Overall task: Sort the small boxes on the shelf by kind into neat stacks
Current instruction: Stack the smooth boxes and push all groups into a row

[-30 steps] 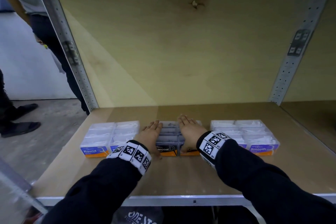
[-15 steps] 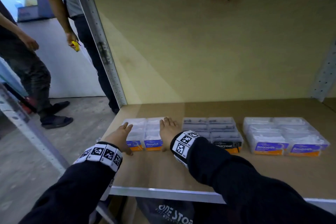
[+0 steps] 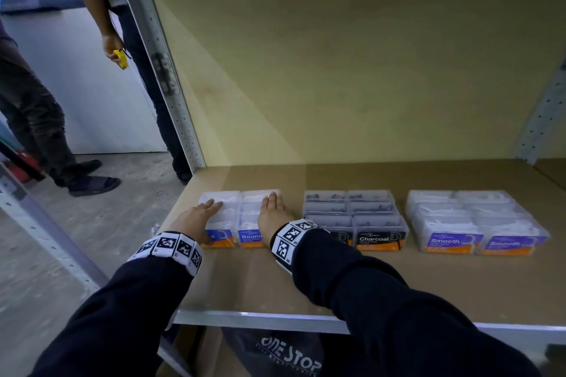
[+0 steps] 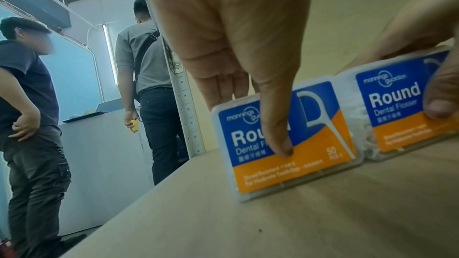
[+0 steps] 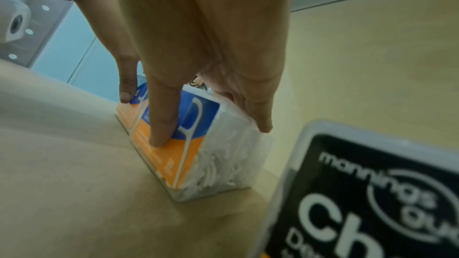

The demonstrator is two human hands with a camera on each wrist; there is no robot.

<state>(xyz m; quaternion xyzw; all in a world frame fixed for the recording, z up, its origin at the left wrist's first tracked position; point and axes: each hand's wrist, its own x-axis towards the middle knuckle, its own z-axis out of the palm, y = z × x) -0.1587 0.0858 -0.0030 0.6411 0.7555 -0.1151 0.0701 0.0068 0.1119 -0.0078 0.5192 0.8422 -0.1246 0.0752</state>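
blue round boxes point(image 3: 232, 220) lie under flat, straight fingers of left hand point(image 3: 196, 217) and right hand point(image 3: 271, 214)

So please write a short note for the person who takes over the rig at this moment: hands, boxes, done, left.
Left hand: flat on the left Round boxes, thumb down the front label.
Right hand: flat on the right column of that group, thumb on its label.
Neither hand lifts anything; both press the group together.
On the shelf, left to right: Round, Charcoal boxes, Smooth boxes, each kind apart, two columns each.
Done: sorting by kind looks complete.
Left: probably only squaring the Round group, then let go.
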